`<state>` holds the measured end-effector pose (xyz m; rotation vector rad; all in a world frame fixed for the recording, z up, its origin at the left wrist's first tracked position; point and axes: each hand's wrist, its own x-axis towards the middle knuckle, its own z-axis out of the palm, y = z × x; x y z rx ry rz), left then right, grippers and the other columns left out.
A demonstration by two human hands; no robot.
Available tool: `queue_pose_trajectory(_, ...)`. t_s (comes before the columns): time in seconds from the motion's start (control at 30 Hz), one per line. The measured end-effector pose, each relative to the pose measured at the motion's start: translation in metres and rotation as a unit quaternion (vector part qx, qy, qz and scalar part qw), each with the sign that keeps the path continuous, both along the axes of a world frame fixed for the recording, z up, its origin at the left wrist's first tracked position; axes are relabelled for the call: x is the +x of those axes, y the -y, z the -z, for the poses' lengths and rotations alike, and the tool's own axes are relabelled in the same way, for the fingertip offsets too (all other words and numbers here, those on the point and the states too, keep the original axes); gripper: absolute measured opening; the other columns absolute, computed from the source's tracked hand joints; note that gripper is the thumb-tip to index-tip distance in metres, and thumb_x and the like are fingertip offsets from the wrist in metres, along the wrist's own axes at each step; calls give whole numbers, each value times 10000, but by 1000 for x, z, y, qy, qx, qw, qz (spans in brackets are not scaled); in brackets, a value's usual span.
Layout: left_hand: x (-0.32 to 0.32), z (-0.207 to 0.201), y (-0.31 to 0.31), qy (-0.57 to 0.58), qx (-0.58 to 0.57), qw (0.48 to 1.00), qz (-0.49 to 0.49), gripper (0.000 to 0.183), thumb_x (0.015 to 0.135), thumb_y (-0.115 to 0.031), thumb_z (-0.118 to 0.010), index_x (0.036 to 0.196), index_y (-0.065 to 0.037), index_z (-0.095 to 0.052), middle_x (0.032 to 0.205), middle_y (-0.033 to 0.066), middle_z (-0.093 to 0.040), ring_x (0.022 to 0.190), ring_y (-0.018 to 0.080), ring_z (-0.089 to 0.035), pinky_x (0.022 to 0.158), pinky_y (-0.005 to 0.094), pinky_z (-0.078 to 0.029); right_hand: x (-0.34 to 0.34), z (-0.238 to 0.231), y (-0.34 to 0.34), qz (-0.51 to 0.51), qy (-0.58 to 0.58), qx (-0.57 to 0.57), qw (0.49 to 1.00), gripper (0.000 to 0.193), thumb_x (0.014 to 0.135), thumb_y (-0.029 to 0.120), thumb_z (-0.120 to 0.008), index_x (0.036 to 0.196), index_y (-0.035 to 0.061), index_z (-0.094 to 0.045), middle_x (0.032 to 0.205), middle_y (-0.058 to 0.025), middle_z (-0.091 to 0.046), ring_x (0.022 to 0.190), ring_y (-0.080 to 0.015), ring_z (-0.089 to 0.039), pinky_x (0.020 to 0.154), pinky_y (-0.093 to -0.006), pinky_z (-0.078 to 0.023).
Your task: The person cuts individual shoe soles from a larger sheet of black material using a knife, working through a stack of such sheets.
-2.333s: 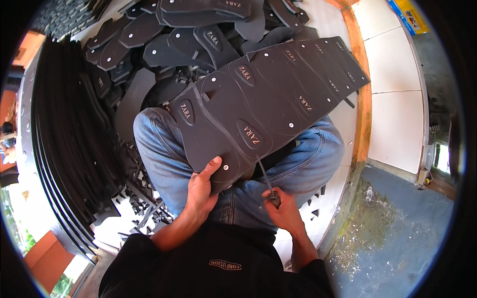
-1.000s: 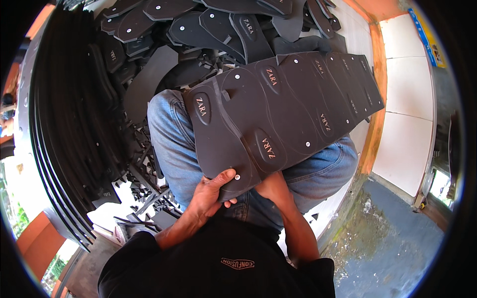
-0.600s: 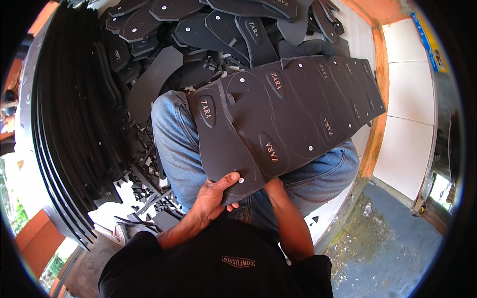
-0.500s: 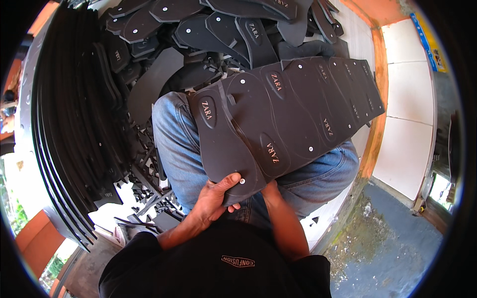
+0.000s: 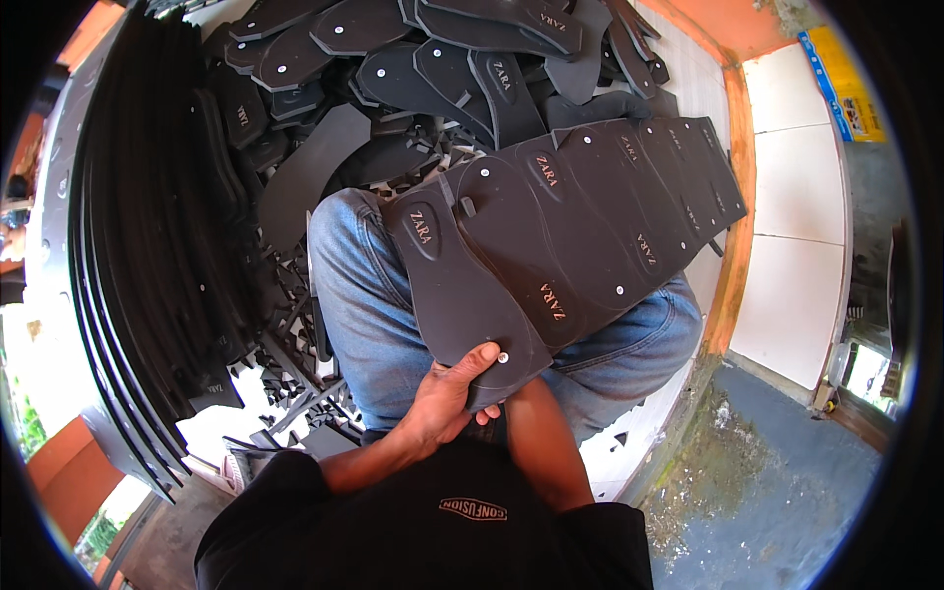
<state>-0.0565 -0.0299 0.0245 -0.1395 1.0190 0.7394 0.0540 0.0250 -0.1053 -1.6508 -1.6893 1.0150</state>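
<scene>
To the far left of the left hand, a tall stack of dark foam sheets (image 5: 147, 226) shows its long edges, bowed by the wide lens. Nearer the same hand, between the stack and the left leg of a pair of blue jeans (image 5: 359, 285), black foam offcuts (image 5: 285, 379) litter a pale surface. Beyond both hands, a heap of black sole-shaped pieces (image 5: 433, 79) lies overlapped, several marked with a small white dot.

The left hand (image 5: 447, 398) grips the near corner of a dark foam sole sheet (image 5: 580, 216), its thumb pressed flat on top just beside a white dot, its fingers curled underneath. The sheet lies across the lap, running from that hand away to the upper right, its face crossed by curved outlines and oval recesses with lettering. A narrow gap opens along part of the curve bounding the sole shape nearest the left hand.

Just right of the left hand, the right hand (image 5: 521, 395) disappears beneath the sheet's near edge; little more than the wrist shows, and whether the hand is open or closed cannot be told. Farther right, past an orange-brown strip (image 5: 739, 197), are white tiles (image 5: 798, 187) and a stained blue-grey floor (image 5: 787, 482).
</scene>
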Motion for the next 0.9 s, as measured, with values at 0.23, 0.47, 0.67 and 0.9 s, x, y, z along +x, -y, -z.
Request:
queue_pose_trajectory(0.23, -22, -16, 9, -45, -3, 997, 54, 393, 833, -355, -658, 976, -18, -516, 688, 82, -572, 457, 160, -539, 359, 238, -402, -26, -4, -49, 106, -285, -126, 944, 371, 884, 185, -555, 1222, 45, -496, 1077, -76, -594, 983, -205, -591, 803, -319, -491)
queue_pose_trajectory(0.47, -123, -11, 42, -101, 209, 966, 112, 278, 765, -122, -710, 986, 24, -622, 830, 78, -651, 678, 123, -611, 549, 209, -456, -70, -17, -61, 68, -512, -220, 827, 363, 890, 180, -548, 1222, 41, -496, 1071, -69, -593, 970, -192, -596, 785, -303, -499)
queue_pose_trajectory(0.67, -188, -6, 60, -75, 294, 949, 89, 350, 657, -127, -727, 930, 75, -640, 852, 127, -661, 786, 228, -614, 747, 310, -444, -59, -125, -47, -30, -248, -286, 925, 132, 873, 103, -512, 927, 8, -586, 678, -27, -589, 570, -100, -553, 556, -253, -449)
queue_pose_trajectory(0.9, -211, -58, 78, -291, 269, 904, 160, 258, 638, -65, -665, 834, 100, -636, 813, 141, -670, 745, 224, -632, 678, 291, -459, -69, -104, -42, -49, -340, -369, 863, 291, 877, 300, -599, 817, 16, -597, 637, -87, -601, 426, -80, -472, 419, -265, -381)
